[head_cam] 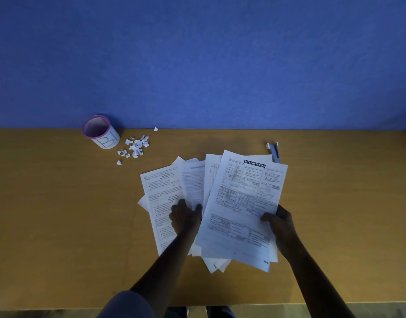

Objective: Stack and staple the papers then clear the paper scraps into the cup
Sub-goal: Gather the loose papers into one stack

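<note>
Over at ten o'clock on our brown bench (pixel 59 214), hard against the blue wall (pixel 197 53), a white cup (pixel 101 131) with a purple rim stands upright, its mouth open toward us and blue letters drawn on its side. Just to its right, at about eleven o'clock, torn paper scraps (pixel 135 146) lie in a loose heap, near the cup but not touching it; a few bits have strayed toward seven o'clock of the heap, and one lone scrap (pixel 155 129) lies at the wall's foot.

At the centre of the bench the printed papers (pixel 165 193) are fanned out, overlapping and askew, not yet squared into a stack. Our left hand (pixel 186 216) lies on the fan with fingers spread and thumb pinching the lower edge of a middle sheet (pixel 192 182), so it is grasping that sheet.

Toward three o'clock of the fan, our right hand (pixel 281 222) clasps the top sheet (pixel 245 203), headed "TYPES OF CURVES", by its right edge, thumb on top and fingers hidden beneath. That sheet lies tilted clockwise across the others.

Beyond its far right corner, at one o'clock, a blue stapler (pixel 275 150) lies on the bench, its near end hidden under the papers. Both forearms reach in from six o'clock.
</note>
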{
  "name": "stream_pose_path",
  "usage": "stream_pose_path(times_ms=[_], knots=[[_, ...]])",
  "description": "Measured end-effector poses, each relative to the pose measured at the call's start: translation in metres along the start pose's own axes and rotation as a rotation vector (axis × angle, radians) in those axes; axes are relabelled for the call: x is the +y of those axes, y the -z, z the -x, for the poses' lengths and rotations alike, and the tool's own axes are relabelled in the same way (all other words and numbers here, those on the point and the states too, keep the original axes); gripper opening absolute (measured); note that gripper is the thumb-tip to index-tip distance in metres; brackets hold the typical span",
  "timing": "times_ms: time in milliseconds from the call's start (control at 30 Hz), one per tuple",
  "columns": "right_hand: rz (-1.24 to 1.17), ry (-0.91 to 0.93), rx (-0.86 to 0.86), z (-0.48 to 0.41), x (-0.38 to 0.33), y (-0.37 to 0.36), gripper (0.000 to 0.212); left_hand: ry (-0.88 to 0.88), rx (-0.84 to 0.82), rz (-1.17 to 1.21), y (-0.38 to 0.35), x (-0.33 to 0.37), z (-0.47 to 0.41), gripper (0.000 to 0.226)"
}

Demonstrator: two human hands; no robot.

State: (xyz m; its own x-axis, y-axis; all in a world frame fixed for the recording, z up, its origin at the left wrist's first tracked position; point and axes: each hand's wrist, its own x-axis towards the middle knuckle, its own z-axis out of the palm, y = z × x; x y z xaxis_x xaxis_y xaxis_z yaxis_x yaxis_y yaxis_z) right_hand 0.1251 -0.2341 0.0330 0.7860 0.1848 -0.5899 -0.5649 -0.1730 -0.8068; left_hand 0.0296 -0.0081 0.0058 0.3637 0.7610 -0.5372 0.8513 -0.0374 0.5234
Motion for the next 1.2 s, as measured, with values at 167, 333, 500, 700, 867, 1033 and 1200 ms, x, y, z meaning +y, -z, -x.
stream_pose_path(times_ms=[167,333,500,700,867,1033,1200], knots=[[0.02,0.008,-0.019,-0.006,0.001,-0.002,0.043,-0.131,-0.07,0.27,0.02,-0.005,-0.004,0.02],[0.031,-0.001,-0.015,-0.014,0.004,-0.013,0.048,-0.078,-0.217,0.43,0.033,-0.009,-0.011,0.034],[0.182,-0.013,-0.026,-0.02,0.011,-0.029,0.047,-0.06,-0.357,0.546,0.036,-0.008,-0.007,0.041],[0.484,0.061,-0.033,-0.021,0.01,-0.034,0.036,-0.162,-0.454,0.46,0.034,-0.012,-0.007,0.057],[0.412,0.104,-0.064,-0.025,0.0,-0.026,0.027,-0.13,-0.529,0.56,0.046,-0.013,-0.009,0.059],[0.013,-0.108,-0.249,-0.018,-0.002,-0.028,0.034,-0.103,-0.611,0.608,0.049,-0.02,-0.01,0.067],[0.037,-0.095,-0.401,-0.009,0.004,-0.035,0.05,-0.067,-0.563,0.546,0.05,-0.018,-0.006,0.058]])
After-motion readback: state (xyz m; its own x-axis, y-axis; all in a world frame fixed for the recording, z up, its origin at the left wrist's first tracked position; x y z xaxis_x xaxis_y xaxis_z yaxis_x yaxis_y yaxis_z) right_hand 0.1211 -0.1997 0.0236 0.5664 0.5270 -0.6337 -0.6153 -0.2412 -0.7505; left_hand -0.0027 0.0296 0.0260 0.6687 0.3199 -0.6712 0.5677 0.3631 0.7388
